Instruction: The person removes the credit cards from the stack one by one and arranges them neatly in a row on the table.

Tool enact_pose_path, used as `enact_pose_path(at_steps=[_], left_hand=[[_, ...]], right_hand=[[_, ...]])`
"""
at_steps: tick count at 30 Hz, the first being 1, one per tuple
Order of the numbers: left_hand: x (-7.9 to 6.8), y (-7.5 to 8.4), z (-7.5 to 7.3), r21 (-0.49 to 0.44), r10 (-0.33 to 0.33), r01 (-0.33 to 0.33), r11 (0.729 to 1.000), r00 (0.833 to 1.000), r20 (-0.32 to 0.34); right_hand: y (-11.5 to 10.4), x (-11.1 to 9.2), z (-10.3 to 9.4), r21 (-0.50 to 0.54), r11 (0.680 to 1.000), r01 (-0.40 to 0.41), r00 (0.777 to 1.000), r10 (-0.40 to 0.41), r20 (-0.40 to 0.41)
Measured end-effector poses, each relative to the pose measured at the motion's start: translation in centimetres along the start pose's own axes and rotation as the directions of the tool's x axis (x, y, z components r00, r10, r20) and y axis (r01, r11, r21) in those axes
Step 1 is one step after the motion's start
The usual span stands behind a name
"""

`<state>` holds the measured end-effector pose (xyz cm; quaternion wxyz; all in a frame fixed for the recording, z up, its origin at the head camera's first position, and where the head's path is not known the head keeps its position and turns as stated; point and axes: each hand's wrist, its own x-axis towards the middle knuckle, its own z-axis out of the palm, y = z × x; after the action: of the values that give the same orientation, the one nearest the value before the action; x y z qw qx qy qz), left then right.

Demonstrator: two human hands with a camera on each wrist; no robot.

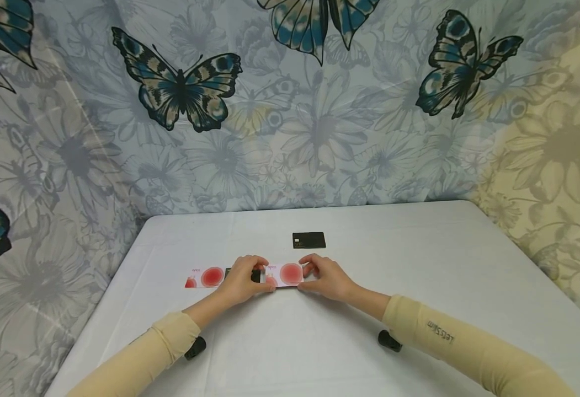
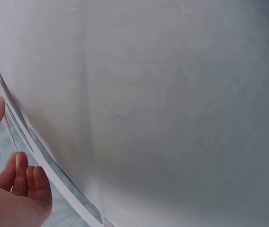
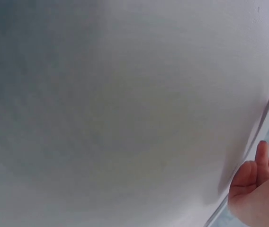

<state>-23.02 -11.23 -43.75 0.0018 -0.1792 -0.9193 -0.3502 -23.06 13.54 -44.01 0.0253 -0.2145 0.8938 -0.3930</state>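
Both hands hold a white and pink card with a red circle [image 1: 291, 274] just above the table. The left hand [image 1: 242, 282] pinches its left end between thumb and fingers; the right hand [image 1: 330, 279] pinches its right end. A dark strip shows under the card's lower edge; whether it is another card or shadow I cannot tell. Beside the left fingers lies a black card [image 1: 256, 275], mostly hidden by that hand. Left of it lies a similar pink and white card [image 1: 212, 277]. In the wrist views, the left hand [image 2: 18, 201] and right hand [image 3: 260, 194] appear only at the frame edges.
A black card with a chip [image 1: 309, 240] lies farther back on the white-covered table [image 1: 290, 353]. A wall covering with butterflies and flowers [image 1: 319, 127] stands behind the table's far edge. Dark wrist-worn devices [image 1: 390, 341] hang under both forearms.
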Motion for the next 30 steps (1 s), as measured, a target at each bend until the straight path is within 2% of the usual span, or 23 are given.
enact_pose_path(at_steps=[5, 12, 19, 30], left_hand=[[0.0, -0.3, -0.2, 0.002, -0.004, 0.004, 1.0, 1.0, 0.005], [0.1, -0.8, -0.3, 0.035, -0.01, 0.009, 0.999, 1.0, 0.027], [0.1, -1.0, -0.4, 0.036, -0.016, 0.015, 0.999, 0.999, 0.036], [0.3, -1.4, -0.7, 0.047, -0.029, 0.026, 0.999, 0.997, 0.068]], right_hand=[[-0.2, 0.3, 0.2, -0.023, 1.0, -0.008, 1.0, 0.007, -0.008], [-0.3, 0.6, 0.6, -0.059, 0.997, 0.048, 0.998, -0.05, -0.031], [-0.1, 1.0, 0.8, -0.112, 0.993, 0.033, 0.999, -0.034, -0.005], [-0.5, 1.1, 0.9, -0.129, 0.991, 0.022, 1.0, -0.02, 0.01]])
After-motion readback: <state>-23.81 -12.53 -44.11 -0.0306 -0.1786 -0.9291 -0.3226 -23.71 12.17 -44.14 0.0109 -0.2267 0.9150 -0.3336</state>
